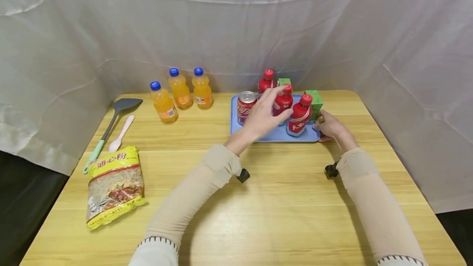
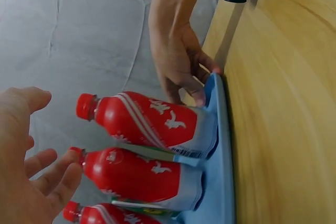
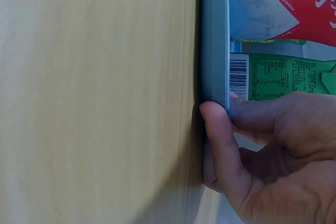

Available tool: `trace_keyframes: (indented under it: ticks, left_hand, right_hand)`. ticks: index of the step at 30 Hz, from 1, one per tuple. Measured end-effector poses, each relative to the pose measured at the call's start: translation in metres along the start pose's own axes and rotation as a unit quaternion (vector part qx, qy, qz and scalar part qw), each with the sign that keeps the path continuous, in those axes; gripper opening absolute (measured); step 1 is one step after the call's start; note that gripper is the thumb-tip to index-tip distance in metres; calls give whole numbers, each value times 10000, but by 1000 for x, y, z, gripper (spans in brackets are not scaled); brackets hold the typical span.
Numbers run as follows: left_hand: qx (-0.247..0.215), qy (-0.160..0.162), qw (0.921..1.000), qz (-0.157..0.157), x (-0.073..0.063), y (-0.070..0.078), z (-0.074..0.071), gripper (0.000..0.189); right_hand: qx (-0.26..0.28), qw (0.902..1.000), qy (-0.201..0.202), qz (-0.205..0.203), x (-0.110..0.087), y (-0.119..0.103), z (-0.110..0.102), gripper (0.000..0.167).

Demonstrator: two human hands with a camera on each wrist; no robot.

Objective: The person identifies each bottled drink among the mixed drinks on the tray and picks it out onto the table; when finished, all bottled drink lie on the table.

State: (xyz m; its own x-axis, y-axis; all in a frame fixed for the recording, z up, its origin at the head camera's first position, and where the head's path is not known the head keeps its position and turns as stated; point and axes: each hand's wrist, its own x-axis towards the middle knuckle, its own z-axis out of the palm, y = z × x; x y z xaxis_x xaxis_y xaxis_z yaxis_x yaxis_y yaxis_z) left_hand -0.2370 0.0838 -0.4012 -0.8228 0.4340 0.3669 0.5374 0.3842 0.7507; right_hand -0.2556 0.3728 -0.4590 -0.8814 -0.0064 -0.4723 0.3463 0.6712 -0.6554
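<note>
Near the back right of the table, a blue tray (image 1: 277,136) holds three red-capped bottles, a soda can (image 1: 243,110) and green drink cartons (image 1: 315,102). My right hand (image 1: 330,127) pinches the tray's front right corner, thumb inside the rim and fingers outside, as the right wrist view shows. Over the tray, my left hand (image 1: 263,114) spreads loosely, its fingertips right at the cap of the middle bottle (image 2: 142,177). The front red bottle (image 1: 298,120) stands upright beside the left thumb. The back red bottle (image 1: 267,82) is partly hidden behind that hand.
Three orange drink bottles (image 1: 181,93) with blue caps stand left of the tray. Farther left lie a grey-and-green spatula (image 1: 111,124), a pink spoon (image 1: 122,134) and a yellow bag of pasta (image 1: 116,186). A grey cloth (image 1: 236,32) hangs behind the table.
</note>
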Motion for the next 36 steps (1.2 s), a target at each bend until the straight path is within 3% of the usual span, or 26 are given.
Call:
trace_keyframes:
  ticks: [6, 15, 27, 36]
  left_hand:
    - [-372, -336, 9986, -194, 5, -4, 18, 67]
    - [-158, -686, 9967, -407, 8, -5, 34, 69]
    - [-83, -518, 9972, -537, 18, -5, 55, 66]
    - [623, -137, 9974, -325, 18, -6, 77, 74]
  right_hand:
    - [34, 10000, 15, -35, -1, 1, 0, 51]
    - [20, 10000, 19, -55, -1, 0, 1, 49]
    - [15, 10000, -22, -50, -1, -2, 1, 50]
    - [50, 9999, 24, -109, -3, 1, -2, 50]
